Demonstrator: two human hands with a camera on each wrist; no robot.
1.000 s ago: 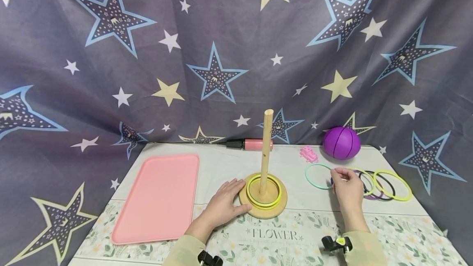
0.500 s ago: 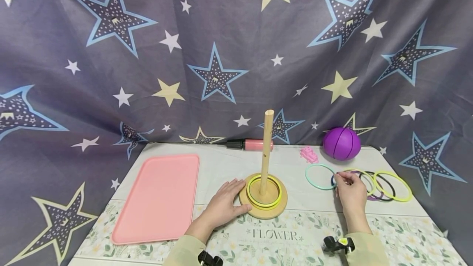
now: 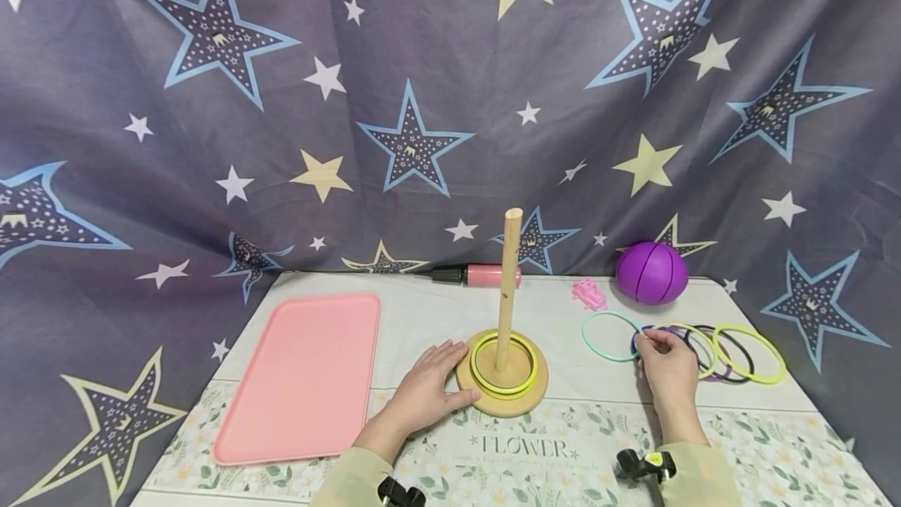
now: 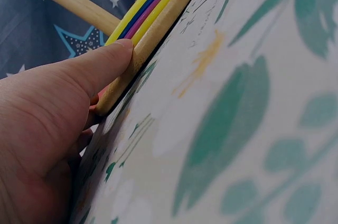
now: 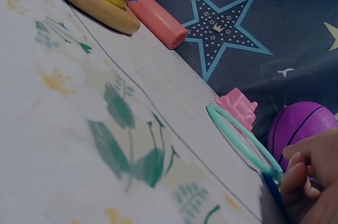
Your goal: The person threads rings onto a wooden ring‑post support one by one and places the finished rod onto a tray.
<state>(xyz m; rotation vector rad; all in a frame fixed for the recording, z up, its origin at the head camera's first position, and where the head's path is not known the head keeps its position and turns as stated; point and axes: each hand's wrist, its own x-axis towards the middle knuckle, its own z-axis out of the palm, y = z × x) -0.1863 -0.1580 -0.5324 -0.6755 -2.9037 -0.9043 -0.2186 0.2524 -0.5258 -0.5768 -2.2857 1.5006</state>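
A wooden ring-toss stand stands in the middle of the table, its upright peg point(image 3: 505, 288) rising from a round base point(image 3: 536, 397). Several plastic rings point(image 3: 529, 382) lie stacked around the peg; yellow, blue and purple edges show in the left wrist view. My left hand point(image 3: 425, 386) rests against the base's left side, thumb and fingers extended along the rim. On the right, my right hand point(image 3: 669, 366) pinches the near edge of a mint-green ring point(image 5: 240, 138) between thumb and fingertips. A dark blue ring point(image 5: 274, 195) lies under that hand, mostly hidden.
Overlapping yellow, black and purple rings point(image 3: 781, 362) lie right of my right hand. Behind are a pink toy point(image 3: 589, 294), a purple ball point(image 3: 651, 274) and a pink-and-black pump point(image 3: 486, 275). A pink tray point(image 3: 303, 374) lies at left; a star-patterned curtain hangs behind.
My right hand has shifted slightly right and toward me, to the mint-green ring's right edge, then stays there. My left hand and the stand have not moved.
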